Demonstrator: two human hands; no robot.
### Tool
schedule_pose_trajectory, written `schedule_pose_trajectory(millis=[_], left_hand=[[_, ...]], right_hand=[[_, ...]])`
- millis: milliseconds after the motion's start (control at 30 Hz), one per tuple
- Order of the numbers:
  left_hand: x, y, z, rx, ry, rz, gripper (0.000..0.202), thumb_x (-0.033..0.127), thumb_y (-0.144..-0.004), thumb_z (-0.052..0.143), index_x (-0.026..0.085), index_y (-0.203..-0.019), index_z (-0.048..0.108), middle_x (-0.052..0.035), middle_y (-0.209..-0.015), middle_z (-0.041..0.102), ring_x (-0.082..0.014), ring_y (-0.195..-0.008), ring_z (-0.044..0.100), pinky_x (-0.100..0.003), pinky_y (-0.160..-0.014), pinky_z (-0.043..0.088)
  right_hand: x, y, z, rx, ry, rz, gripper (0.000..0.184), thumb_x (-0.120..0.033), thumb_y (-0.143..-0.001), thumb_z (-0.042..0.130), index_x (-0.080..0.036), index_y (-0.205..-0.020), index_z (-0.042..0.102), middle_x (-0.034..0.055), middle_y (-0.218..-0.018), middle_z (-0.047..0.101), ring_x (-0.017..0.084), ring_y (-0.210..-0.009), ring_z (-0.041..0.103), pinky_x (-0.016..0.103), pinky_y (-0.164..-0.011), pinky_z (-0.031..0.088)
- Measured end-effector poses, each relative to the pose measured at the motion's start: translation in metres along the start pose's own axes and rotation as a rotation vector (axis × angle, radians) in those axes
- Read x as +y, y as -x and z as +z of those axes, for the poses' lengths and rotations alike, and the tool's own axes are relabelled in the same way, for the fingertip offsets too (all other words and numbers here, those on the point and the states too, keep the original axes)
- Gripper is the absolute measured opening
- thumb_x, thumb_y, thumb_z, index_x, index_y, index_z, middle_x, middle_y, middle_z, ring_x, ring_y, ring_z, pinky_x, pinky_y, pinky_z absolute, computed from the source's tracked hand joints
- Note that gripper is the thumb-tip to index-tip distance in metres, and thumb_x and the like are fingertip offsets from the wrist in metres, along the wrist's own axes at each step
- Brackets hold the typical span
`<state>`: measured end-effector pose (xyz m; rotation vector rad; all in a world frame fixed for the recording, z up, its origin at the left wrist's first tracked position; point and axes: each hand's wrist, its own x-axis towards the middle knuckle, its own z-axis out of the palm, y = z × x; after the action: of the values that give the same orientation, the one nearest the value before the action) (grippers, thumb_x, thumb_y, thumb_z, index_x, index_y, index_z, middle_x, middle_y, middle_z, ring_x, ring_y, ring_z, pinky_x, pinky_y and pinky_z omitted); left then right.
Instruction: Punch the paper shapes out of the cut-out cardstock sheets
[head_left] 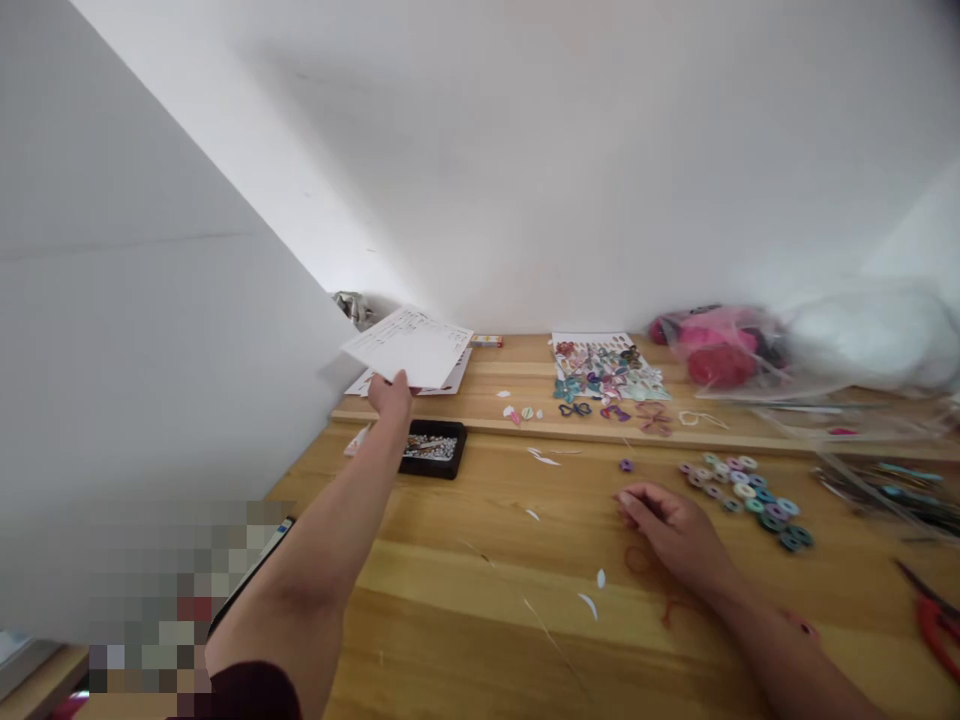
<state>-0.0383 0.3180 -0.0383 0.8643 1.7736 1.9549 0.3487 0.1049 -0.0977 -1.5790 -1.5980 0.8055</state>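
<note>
My left hand reaches to the back left and grips the near edge of a white paper sheet with rows of small dark marks. The sheet is tilted above another printed sheet lying on the shelf strip. Under my left wrist stands a black tray of small shiny beads. My right hand rests on the table with thumb and forefinger pinched; what they hold, if anything, is too small to name. Red thread lies beside it, and a small purple ring is just beyond its fingertips.
Several thread spools lie right of my right hand. Colourful flower pieces cover a sheet on the raised wooden strip. Bags of yarn and white stuffing stand back right. Red-handled scissors lie at the right edge; paper scraps are scattered about.
</note>
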Motion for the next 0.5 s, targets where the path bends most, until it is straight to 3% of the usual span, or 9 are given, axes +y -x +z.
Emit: schedule_pose_trajectory(millis=[233, 500], left_hand=[[0.018, 0.040, 0.040, -0.113, 0.330, -0.271, 0.028, 0.005, -0.079, 0.067, 0.015, -0.104, 0.059, -0.0084, -0.099, 0.072, -0.0165, -0.077, 0.071, -0.031, -0.068, 0.061], [0.017, 0.090, 0.100, -0.133, 0.466, -0.406, 0.023, 0.021, -0.090, 0.067, 0.013, -0.111, 0.063, -0.0068, -0.103, 0.070, -0.0157, -0.080, 0.069, -0.032, -0.070, 0.060]], right_hand=[[-0.002, 0.002, -0.002, 0.000, 0.034, 0.001, 0.041, -0.058, -0.089, 0.049, -0.022, -0.090, 0.067, 0.0019, -0.075, 0.067, 0.021, -0.074, 0.062, 0.031, -0.070, 0.046], [0.012, -0.006, -0.006, -0.012, 0.131, 0.061, 0.047, -0.066, -0.082, 0.051, -0.024, -0.094, 0.068, 0.0019, -0.080, 0.071, 0.024, -0.079, 0.067, 0.034, -0.076, 0.050]])
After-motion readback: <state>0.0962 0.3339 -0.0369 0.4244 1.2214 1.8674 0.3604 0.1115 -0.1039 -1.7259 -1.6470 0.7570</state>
